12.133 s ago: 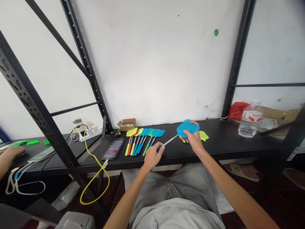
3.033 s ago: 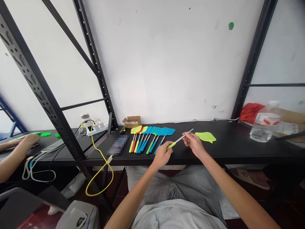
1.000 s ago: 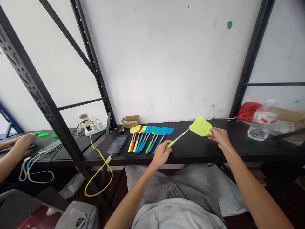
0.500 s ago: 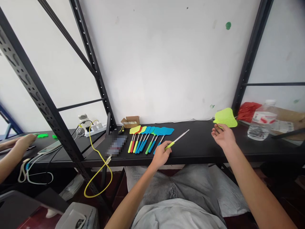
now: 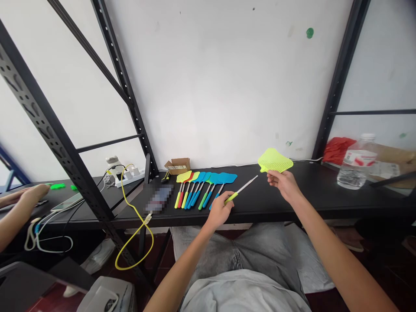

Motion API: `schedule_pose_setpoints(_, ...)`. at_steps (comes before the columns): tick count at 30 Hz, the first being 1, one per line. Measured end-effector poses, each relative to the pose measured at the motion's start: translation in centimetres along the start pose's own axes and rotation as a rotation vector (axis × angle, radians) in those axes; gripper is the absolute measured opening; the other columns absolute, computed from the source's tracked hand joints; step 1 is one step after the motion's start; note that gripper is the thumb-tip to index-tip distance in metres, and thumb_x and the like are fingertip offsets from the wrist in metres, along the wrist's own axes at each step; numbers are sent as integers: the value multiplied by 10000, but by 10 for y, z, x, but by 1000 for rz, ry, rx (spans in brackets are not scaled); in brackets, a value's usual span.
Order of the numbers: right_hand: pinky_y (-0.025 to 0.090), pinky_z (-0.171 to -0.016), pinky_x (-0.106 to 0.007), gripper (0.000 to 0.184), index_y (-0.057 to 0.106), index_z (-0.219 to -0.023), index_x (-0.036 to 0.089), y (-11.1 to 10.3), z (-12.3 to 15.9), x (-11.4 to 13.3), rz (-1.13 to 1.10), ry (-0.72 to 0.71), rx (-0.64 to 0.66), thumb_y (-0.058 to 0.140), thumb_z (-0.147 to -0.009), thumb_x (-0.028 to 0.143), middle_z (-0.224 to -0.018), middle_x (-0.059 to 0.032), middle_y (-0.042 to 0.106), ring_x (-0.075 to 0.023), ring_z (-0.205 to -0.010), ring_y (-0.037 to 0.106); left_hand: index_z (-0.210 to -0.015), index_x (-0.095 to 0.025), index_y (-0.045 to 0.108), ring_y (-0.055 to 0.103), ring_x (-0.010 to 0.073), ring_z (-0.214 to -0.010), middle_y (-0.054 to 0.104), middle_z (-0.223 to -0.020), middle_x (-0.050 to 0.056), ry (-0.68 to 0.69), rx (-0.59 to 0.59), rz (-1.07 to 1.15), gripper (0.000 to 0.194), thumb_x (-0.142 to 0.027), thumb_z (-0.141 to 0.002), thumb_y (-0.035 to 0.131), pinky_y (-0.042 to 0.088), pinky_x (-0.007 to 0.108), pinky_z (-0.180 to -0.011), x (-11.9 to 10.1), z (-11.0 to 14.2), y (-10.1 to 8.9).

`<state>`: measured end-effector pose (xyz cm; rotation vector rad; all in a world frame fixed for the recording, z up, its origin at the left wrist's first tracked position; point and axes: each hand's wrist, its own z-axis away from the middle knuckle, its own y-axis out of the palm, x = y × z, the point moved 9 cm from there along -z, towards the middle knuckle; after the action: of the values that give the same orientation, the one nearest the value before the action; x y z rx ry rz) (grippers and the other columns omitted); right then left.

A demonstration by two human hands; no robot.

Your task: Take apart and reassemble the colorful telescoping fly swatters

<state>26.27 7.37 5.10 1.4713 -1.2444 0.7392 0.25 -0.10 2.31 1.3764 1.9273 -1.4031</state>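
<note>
My left hand [image 5: 219, 210] is closed on the yellow-green grip of a swatter rod [image 5: 242, 189], a bare metal shaft pointing up to the right over the black shelf [image 5: 312, 195]. My right hand [image 5: 283, 182] pinches a loose yellow-green swatter head [image 5: 274, 160] and holds it in the air just right of the shaft's tip, apart from it. To the left of my left hand, several finished swatters [image 5: 203, 184] with yellow, red, blue and green handles lie in a row.
A small cardboard box [image 5: 177, 165] sits behind the row, a phone [image 5: 160, 198] to its left. A yellow cable [image 5: 131, 225] hangs off the shelf edge by a power strip [image 5: 125, 175]. A water bottle [image 5: 353, 162] and red bag [image 5: 336, 148] stand right. Another person's hand [image 5: 30, 193] rests far left.
The yellow-green head came off the shaft and my right hand carried it far right; now it has moved back left, close to the shaft's tip. My left hand has stayed put.
</note>
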Motion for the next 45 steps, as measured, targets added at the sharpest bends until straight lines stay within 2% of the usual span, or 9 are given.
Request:
schedule_pose_setpoints(5, 475, -475, -211, 264, 709, -725, 138, 10, 0, -7, 64, 1, 62, 845, -636, 346, -699, -57, 657, -125, -586, 583, -1158, -201, 605, 554, 148, -716, 644, -799, -10, -6, -2, -4, 358, -192, -843, 436, 406, 251, -678, 1, 0, 0)
schedule_pose_setpoints(17, 465, -487, -220, 281, 710, -706, 136, 13, 2, -7, 94, 11, 60, 851, -618, 362, -691, -54, 653, -122, -581, 574, -1160, -203, 612, 566, 150, -734, 652, -801, -12, -17, -9, 0, 374, -175, -833, 434, 409, 252, -687, 3, -1, -1)
schedule_pose_setpoints(25, 440, -528, -219, 261, 683, -683, 155, 28, 9, -12, 89, 44, 226, 820, -694, 376, -674, -24, 622, -110, -601, 565, -1141, -193, 647, 518, 139, -661, 629, -765, -15, 10, 17, 13, 390, -166, -824, 420, 371, 244, -627, -3, 1, -2)
schedule_pose_setpoints(32, 430, -533, -227, 287, 682, -737, 157, 41, 13, -17, 117, 38, 323, 794, -737, 421, -695, -26, 609, -120, -628, 553, -801, -169, 628, 407, 112, -563, 477, -617, -38, 41, 22, 14, 208, -167, -822, 421, 297, 237, -570, -6, 1, -3)
schedule_pose_setpoints(36, 431, -535, -230, 300, 681, -756, 160, 43, 14, -19, 145, 35, 361, 781, -749, 443, -680, -24, 606, -121, -622, 550, -782, -167, 612, 382, 109, -553, 443, -603, -42, 51, 33, 13, 198, -172, -837, 422, 285, 235, -559, -7, 1, -3)
schedule_pose_setpoints(39, 435, -538, -232, 319, 684, -773, 160, 45, 15, -22, 146, 42, 364, 768, -754, 467, -676, -24, 603, -121, -616, 551, -857, -164, 655, 403, 112, -564, 488, -625, -35, 61, 42, -16, 227, -180, -862, 429, 303, 231, -565, -7, 1, -3)
schedule_pose_setpoints(41, 437, -538, -232, 343, 695, -810, 160, 48, 16, -29, 164, 59, 345, 751, -758, 494, -697, -31, 614, -122, -618, 559, -1050, -171, 667, 452, 119, -594, 567, -699, -20, 66, 38, -37, 287, -187, -884, 434, 343, 229, -586, -6, 0, -3)
schedule_pose_setpoints(43, 436, -532, -231, 372, 709, -880, 163, 56, 19, -40, 235, 77, 361, 724, -770, 519, -741, -44, 641, -126, -624, 572, -1283, -191, 577, 516, 134, -652, 632, -823, 5, 84, 18, -65, 400, -195, -908, 437, 398, 235, -627, -8, 1, -4)
schedule_pose_setpoints(45, 438, -531, -235, 401, 709, -968, 173, 69, 24, -52, 351, 80, 418, 681, -798, 535, -791, -60, 676, -138, -635, 592, -1393, -210, 482, 576, 158, -760, 653, -961, 42, 124, -23, -127, 471, -189, -925, 430, 452, 255, -697, -12, 2, -6)
